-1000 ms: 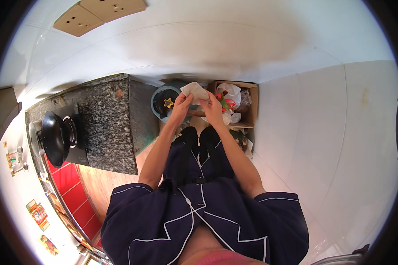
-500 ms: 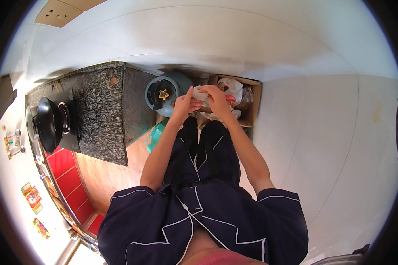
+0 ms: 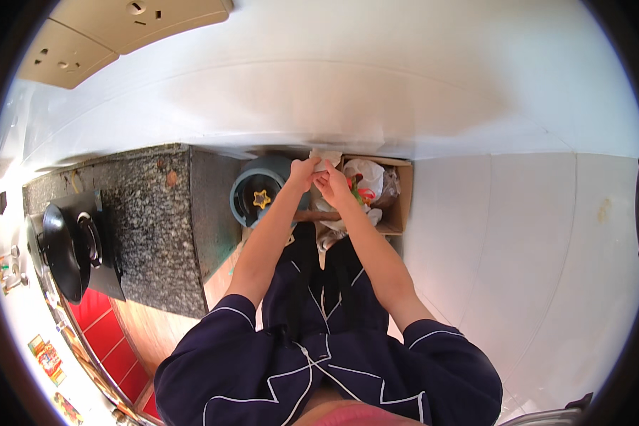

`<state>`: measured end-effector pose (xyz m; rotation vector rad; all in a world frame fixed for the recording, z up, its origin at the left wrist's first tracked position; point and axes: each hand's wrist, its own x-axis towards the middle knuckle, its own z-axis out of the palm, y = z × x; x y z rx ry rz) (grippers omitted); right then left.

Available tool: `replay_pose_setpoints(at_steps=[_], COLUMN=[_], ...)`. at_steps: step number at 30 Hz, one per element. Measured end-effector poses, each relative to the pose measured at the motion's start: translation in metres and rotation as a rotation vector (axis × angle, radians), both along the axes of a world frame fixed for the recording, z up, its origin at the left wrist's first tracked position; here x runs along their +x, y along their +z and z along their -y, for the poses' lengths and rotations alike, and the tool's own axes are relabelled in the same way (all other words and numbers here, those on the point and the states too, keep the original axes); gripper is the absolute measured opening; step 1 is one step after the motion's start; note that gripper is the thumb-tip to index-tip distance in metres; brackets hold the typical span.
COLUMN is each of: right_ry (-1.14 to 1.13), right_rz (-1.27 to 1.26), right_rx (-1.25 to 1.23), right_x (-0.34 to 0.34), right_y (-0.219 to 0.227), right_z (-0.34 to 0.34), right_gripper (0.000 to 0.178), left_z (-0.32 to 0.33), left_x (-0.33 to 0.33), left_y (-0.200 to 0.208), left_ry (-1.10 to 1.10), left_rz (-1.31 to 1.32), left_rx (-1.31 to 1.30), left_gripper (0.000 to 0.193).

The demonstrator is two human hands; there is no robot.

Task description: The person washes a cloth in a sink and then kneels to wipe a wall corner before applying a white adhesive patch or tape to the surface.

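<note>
A: What takes up most of the room here?

B: The dark speckled counter on the person's left, with a black pan on the hob at its far end. Just past its near end stands a round grey bin with a yellow star-shaped thing inside, and beside that an open cardboard box stuffed with plastic bags.

A: And the hands?

B: Both are stretched forward and meet over the gap between bin and box. The left hand and right hand each pinch a small white crumpled piece, paper or thin plastic, at its lower edge.

A: Why hold it there?

B: My guess is that keeping it out over the bin and box lets anything loose drop into them, not onto the floor.

A: Which way does it run?

B: It sticks up away from the fingers, toward the wall; it's too small and bunched to give a clear long axis.
</note>
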<state>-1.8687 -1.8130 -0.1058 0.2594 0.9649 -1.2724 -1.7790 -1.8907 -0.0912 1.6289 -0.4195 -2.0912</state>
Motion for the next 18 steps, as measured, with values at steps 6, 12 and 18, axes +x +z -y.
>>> replay_pose_setpoints(at_steps=[6,12,18], right_ry=[-0.163,-0.162,-0.083], right_rz=[-0.101,-0.107,-0.341], right_rx=[0.139,0.013,-0.26], right_x=[-0.002,-0.027,-0.089], right_y=[-0.052,-0.044,0.048], right_z=[0.046,0.048,0.0], right_gripper=[0.019,0.015,0.017], left_z=[0.032,0.037,0.017], left_x=[-0.005,-0.004,-0.052], left_y=[-0.04,-0.059,0.048], left_ry=[0.068,0.092,-0.024], left_rz=[-0.195,-0.48,-0.491], left_rx=[0.086,0.035,0.0], left_gripper=[0.034,0.029,0.024])
